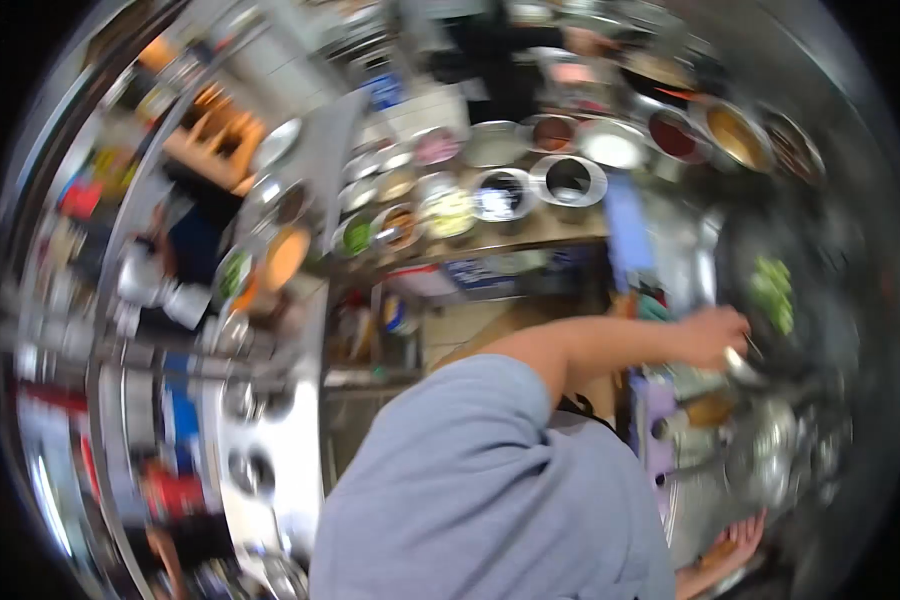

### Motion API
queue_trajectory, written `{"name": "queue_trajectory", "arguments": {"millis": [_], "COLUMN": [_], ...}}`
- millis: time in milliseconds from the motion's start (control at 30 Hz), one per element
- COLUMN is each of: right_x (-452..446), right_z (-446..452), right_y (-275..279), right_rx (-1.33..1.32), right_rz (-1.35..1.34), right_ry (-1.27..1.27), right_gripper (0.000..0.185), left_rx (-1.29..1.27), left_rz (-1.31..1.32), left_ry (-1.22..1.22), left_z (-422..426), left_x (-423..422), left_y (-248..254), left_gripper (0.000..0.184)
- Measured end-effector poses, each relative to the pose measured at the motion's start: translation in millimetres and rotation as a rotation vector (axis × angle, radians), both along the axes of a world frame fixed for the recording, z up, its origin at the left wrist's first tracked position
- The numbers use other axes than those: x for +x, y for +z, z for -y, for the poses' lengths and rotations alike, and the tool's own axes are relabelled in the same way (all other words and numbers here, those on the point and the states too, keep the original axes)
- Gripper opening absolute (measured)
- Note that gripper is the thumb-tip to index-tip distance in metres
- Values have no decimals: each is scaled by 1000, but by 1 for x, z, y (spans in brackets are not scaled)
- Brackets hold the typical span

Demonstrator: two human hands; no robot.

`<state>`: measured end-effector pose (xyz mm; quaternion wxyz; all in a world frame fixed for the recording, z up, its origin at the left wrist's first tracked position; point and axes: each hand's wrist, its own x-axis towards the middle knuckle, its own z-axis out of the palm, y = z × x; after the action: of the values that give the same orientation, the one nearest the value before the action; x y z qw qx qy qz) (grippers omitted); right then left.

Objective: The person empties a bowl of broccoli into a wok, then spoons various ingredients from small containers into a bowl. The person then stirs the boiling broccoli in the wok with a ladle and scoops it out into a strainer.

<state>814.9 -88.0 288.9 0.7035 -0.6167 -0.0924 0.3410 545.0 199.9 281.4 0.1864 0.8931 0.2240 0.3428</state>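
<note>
A dark wok stands at the right, with chopped green vegetables (772, 292) in it. My left hand (712, 337) reaches out to the wok's near edge. Its fingers are closed around what looks like the wok's handle (742, 366), though motion blur softens the detail. Low at the right edge is my right hand (742, 538), with the fingers curled. An orange-brown patch shows beside its palm, and what it holds cannot be made out.
Metal bowls of sauces and ingredients, among them a white bowl (612, 144), line the counter beyond my arm. A pale worktop (270, 420) runs at the left. Co-workers stand beyond the counters; one arm (540, 40) reaches toward the pans.
</note>
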Motion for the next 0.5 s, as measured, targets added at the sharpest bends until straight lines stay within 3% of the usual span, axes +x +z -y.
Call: {"name": "queue_trajectory", "arguments": {"millis": [33,67,100,133,167,233,267,300,367,400,467,500], "right_x": [3,43,-28,-16,-26,-44,-53,-60,-67,-66,-61,-56], "right_z": [15,53,24,38,43,42,38,41,40,42,52,52], "right_y": [-2,-69,9,15,20,36,41,42,46,46,41,41], "right_rx": [-46,133,35,339,507,545,525,538,104,114,108,86], "right_rz": [-22,-156,-67,-370,-453,-413,-403,-402,-136,-132,-108,-73], "right_ry": [62,-123,-213,0,-20,-134,-143,-191,-273,-280,-210,-200], "right_gripper": [29,32,33,35,35,33,32,32,30,30,31,30], "left_rx": [-19,21,-179,-185,-201,-40,-52,-37,170,179,287,228], "left_rz": [-18,-205,-474,-669,-745,-699,-533,-547,-181,-176,-121,-286], "left_ry": [-11,20,-28,-74,-72,-128,-135,-180,-19,-25,187,232], "left_z": [-19,-31,-37,-45,-45,-47,-50,-44,-41,-49,-67,-79], "left_x": [18,30,39,45,45,45,41,46,47,50,50,44], "left_y": [-22,-36,-36,-39,-30,-29,-38,-31,0,3,3,-8], "left_gripper": [36,31,30,30,30,27,20,20,15,15,18,21]}}
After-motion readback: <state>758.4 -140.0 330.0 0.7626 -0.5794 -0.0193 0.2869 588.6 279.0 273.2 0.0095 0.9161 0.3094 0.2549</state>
